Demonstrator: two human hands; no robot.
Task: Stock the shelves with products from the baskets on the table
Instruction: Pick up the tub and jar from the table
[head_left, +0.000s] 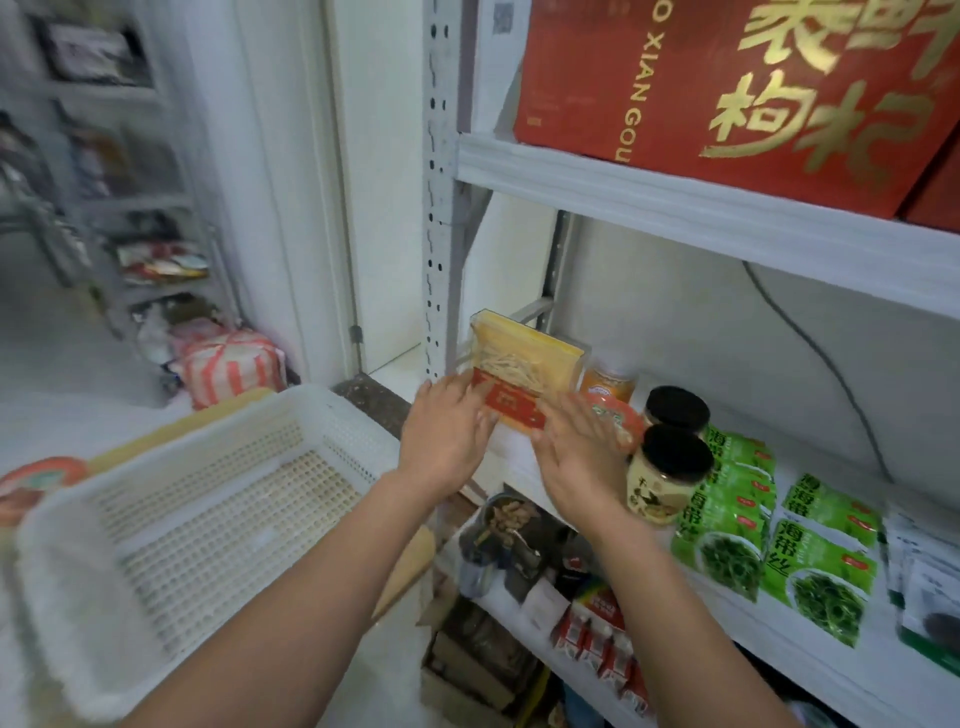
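Far left: white mesh basket (208, 493) on the desk (171, 434). Next, left hand (447, 436), fingers straight, flat against lower left side of clear box (524, 364) of pale strips with red label. Box upright at left end of middle shelf (511, 452), just beside grey upright post (436, 208). Right hand (582, 452), fingers also straight, against box's lower right corner; neither hand curled round it. Further right: orange jar (608, 382), two black-lidded jars (670, 467), then green packets (779, 530) lying flat. Above, on upper shelf, big red carton (701, 88) with gold lettering.
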